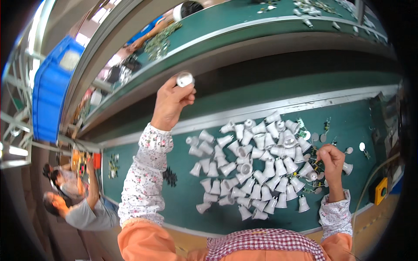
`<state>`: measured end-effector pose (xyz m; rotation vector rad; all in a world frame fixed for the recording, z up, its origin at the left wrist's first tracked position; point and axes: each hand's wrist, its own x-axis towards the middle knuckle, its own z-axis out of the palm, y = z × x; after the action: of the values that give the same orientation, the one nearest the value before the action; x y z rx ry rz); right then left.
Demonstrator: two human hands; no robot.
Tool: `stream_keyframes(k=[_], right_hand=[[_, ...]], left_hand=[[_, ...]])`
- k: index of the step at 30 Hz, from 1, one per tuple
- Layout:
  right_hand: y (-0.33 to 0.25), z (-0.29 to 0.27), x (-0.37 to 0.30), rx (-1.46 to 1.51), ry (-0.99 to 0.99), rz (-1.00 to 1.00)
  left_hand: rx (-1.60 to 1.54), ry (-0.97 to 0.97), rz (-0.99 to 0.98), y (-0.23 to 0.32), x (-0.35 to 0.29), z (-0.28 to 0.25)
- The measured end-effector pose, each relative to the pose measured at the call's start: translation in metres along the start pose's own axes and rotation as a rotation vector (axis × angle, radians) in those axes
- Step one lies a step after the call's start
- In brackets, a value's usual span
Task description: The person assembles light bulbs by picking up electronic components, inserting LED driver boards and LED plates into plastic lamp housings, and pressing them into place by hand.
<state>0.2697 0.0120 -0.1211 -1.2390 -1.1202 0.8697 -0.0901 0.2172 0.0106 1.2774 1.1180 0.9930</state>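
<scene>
Raised toward the upper shelf, my left hand (172, 102) grips a white bulb housing (185, 79), its round open end turned up toward me. At the right of the bench, my right hand (332, 160) is closed with curled fingers. Whatever it pinches, if anything, is hidden. A large spread of white bulb housings (267, 167) covers the middle of the green bench, some upright, many lying on their sides. Beside my right hand lie pale round discs (323, 138) and small green circuit boards with wires (327, 125).
Behind the bench runs a raised green shelf (226, 27) with a metal edge and heaps of small parts. A dark pile of small pieces (170, 177) lies by my left sleeve. At left hangs a blue bin (51, 89); co-workers (89, 209) sit beyond. A yellow box (381, 190) is at right.
</scene>
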Motion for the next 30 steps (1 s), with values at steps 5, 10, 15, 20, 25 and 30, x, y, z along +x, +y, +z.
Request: stream_keyframes(k=[5,10,15,20,25,30], right_hand=[[0.018,0.000,0.004,-0.214,0.054,-0.043],[0.012,-0.005,0.004,-0.398,0.083,-0.235],[0.011,-0.001,0.011,-0.445,0.145,-0.352],[0.015,-0.005,0.016,-0.546,0.058,-0.398],[0.016,-0.004,0.021,-0.555,0.046,-0.384],[0.016,-0.004,0.022,-0.578,0.037,-0.360]], left_hand=[[0.219,0.115,0.086,0.004,0.076,0.011],[0.759,0.233,0.342,-0.004,0.188,0.022],[0.932,0.226,0.153,-0.038,0.296,0.004],[1.080,0.134,-0.087,-0.075,0.354,0.030],[1.629,-0.158,0.018,-0.105,0.414,0.008],[1.872,-0.142,0.017,-0.119,0.416,0.033]])
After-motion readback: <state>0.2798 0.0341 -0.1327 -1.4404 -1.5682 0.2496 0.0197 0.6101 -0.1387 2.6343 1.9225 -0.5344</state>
